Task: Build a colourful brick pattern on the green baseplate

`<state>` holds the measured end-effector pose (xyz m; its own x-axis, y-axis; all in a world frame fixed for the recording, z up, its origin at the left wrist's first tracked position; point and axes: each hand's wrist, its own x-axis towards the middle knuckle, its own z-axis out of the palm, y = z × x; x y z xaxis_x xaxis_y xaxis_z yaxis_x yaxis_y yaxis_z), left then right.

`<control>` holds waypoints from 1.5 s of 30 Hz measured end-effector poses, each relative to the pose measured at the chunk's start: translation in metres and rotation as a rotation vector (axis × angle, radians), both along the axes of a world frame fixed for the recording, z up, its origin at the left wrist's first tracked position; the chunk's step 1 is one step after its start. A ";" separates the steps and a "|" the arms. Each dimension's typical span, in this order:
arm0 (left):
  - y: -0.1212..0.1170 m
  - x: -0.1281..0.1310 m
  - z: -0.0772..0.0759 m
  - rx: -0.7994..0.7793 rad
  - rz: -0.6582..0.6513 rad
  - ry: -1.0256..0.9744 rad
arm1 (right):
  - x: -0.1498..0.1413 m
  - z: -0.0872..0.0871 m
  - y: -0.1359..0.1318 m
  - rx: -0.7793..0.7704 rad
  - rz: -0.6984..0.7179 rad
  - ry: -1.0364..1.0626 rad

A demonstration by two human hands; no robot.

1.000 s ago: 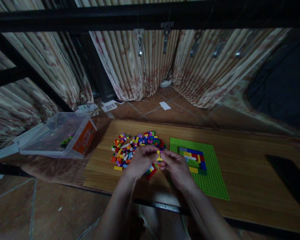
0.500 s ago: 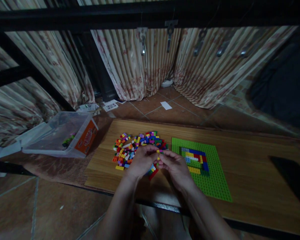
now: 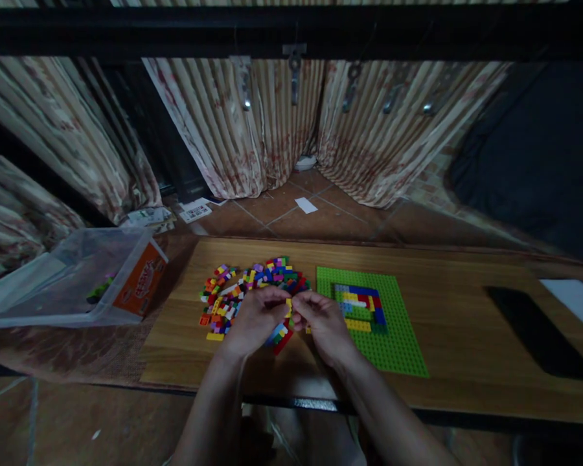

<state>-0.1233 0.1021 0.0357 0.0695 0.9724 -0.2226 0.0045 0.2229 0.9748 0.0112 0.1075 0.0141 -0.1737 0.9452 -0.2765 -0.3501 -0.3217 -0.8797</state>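
The left hand [image 3: 257,318] and right hand [image 3: 320,321] meet fingertip to fingertip, both pinching a small yellow block [image 3: 288,307] between them. It is bright yellow and mostly covered by the fingers, so its full shape cannot be told. It is held above the wooden table [image 3: 457,323], in front of a loose pile of blocks [image 3: 223,299] in red, orange, blue, white, purple and green. To the right lies a flat, studded, bright green board [image 3: 401,336], bearing a low, blocky outline [image 3: 379,310] in blue, red, yellow and grey, with a white piece inside. Beyond the table, striped curtains [image 3: 282,129] hang to the tiled floor [image 3: 340,213].
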 end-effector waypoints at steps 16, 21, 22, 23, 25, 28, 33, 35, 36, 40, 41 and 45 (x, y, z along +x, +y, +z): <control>0.004 -0.012 0.001 -0.036 0.321 -0.054 | 0.007 -0.014 0.008 0.695 0.020 -0.850; 0.004 -0.020 0.007 0.002 0.388 -0.101 | 0.007 -0.014 0.004 0.806 0.116 -0.865; 0.004 -0.023 0.008 0.014 0.398 -0.113 | 0.007 -0.014 0.003 0.810 0.122 -0.859; 0.003 -0.025 0.009 0.027 0.406 -0.122 | 0.007 -0.013 0.003 0.810 0.122 -0.850; 0.003 -0.028 0.010 0.053 0.417 -0.120 | 0.007 -0.013 0.001 0.812 0.113 -0.821; 0.001 -0.032 0.012 0.061 0.412 -0.114 | 0.009 -0.010 -0.002 0.818 0.089 -0.777; -0.001 -0.029 0.012 0.033 0.293 -0.131 | 0.014 -0.003 -0.011 0.782 0.011 -0.757; -0.001 -0.024 0.010 0.026 0.212 -0.120 | 0.014 -0.001 -0.014 0.726 -0.011 -0.722; -0.001 -0.020 0.009 0.032 0.166 -0.116 | 0.014 -0.001 -0.015 0.688 -0.012 -0.691; 0.001 -0.002 0.005 0.094 -0.004 -0.093 | 0.017 -0.003 -0.015 0.551 -0.043 -0.541; 0.002 0.003 0.004 0.105 -0.027 -0.085 | 0.019 -0.004 -0.014 0.536 -0.054 -0.517; 0.002 0.021 0.000 0.136 -0.068 -0.047 | 0.043 -0.004 -0.012 0.518 -0.035 -0.543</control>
<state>-0.1024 0.1044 0.0353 0.1439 0.9860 -0.0841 -0.0311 0.0895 0.9955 0.0546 0.0959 0.0102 -0.1074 0.9802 0.1664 0.1737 0.1833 -0.9676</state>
